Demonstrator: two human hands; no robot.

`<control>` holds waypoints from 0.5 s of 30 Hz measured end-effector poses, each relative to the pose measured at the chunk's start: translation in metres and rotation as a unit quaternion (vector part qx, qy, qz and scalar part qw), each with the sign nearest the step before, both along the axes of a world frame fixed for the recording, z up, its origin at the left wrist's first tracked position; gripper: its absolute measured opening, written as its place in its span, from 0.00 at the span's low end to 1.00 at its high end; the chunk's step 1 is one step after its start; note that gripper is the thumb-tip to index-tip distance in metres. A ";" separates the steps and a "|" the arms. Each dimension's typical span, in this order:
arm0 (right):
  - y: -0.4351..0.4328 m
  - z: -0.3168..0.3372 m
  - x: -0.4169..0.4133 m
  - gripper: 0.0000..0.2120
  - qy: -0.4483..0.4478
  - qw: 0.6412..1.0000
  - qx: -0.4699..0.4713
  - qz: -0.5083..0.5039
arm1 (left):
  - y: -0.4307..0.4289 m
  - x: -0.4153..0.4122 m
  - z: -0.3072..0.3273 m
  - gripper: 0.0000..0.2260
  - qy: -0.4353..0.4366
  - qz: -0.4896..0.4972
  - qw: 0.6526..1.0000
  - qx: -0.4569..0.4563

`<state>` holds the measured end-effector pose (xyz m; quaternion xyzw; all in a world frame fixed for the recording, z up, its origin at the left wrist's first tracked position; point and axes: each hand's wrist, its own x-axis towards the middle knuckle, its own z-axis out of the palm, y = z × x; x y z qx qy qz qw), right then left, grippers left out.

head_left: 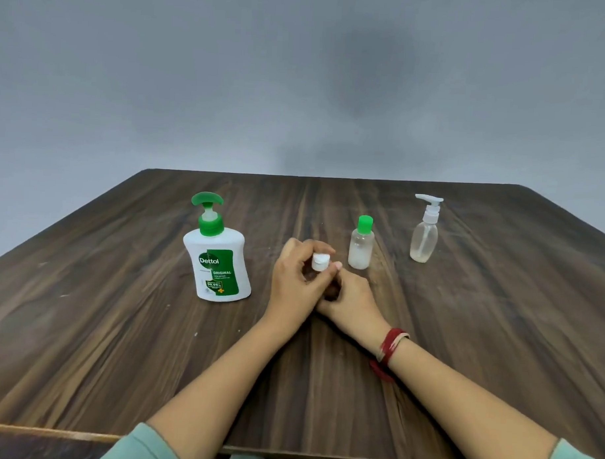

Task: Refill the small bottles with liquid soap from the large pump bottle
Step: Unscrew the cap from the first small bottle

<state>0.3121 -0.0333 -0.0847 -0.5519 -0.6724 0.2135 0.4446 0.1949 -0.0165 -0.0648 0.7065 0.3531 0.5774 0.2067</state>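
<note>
With left hand (294, 280) and right hand (352, 296), gripping white-capped bottle (320, 262) over the table (119, 326).
Curling the left round its cap, the right round the hidden body; holding it between pump bottle (219, 260), left, and green-capped bottle (361, 247), right, clear dispenser (424, 233) farther right.

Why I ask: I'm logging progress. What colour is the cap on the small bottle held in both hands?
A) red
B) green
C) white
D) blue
C: the small bottle gripped by the left hand and right hand shows a white cap; the green-capped bottle stands apart, untouched.
</note>
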 end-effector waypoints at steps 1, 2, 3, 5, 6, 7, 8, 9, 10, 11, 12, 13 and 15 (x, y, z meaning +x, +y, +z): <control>0.000 0.000 0.000 0.19 -0.004 1.000 0.000 0.003 | 0.001 0.000 0.000 0.06 -0.008 0.003 1.000 -0.013; -0.001 0.000 -0.001 0.19 -0.007 1.000 0.002 0.004 | 0.002 0.001 0.000 0.06 -0.008 0.002 1.000 -0.017; -0.001 0.001 -0.001 0.19 -0.009 1.000 0.002 0.003 | 0.002 0.002 -0.001 0.06 0.000 0.000 1.000 -0.014; -0.002 0.002 0.000 0.16 0.002 1.000 -0.001 0.002 | 0.001 0.003 -0.002 0.09 0.025 -0.016 1.000 -0.002; -0.003 0.003 0.000 0.15 0.006 1.000 0.000 0.001 | 0.000 0.003 -0.002 0.10 0.035 -0.036 0.999 -0.003; -0.004 0.004 0.001 0.13 0.007 1.000 0.003 0.000 | -0.001 0.003 -0.003 0.11 0.038 -0.063 0.997 -0.013; -0.004 0.004 0.001 0.12 0.007 1.000 0.006 -0.003 | -0.003 0.003 -0.004 0.12 0.036 -0.088 0.995 -0.026; -0.003 0.003 0.001 0.11 0.008 1.000 0.007 -0.004 | -0.003 0.003 -0.005 0.13 0.034 -0.105 0.993 -0.033; -0.003 0.003 0.001 0.11 0.009 1.000 0.009 -0.005 | -0.003 0.002 -0.005 0.15 0.034 -0.109 0.993 -0.030; -0.003 0.003 0.000 0.12 0.011 1.000 0.010 -0.004 | -0.004 0.002 -0.005 0.16 0.039 -0.103 0.994 -0.020; -0.003 0.003 0.000 0.12 0.015 1.000 0.012 -0.002 | -0.004 0.001 -0.004 0.17 0.045 -0.095 0.994 -0.007; -0.002 0.003 0.000 0.13 0.021 1.000 0.012 0.000 | -0.005 0.001 -0.003 0.17 0.052 -0.088 0.995 0.003; -0.002 0.002 0.000 0.13 0.033 0.999 0.013 0.006 | -0.005 0.001 -0.001 0.15 0.048 -0.076 0.996 0.015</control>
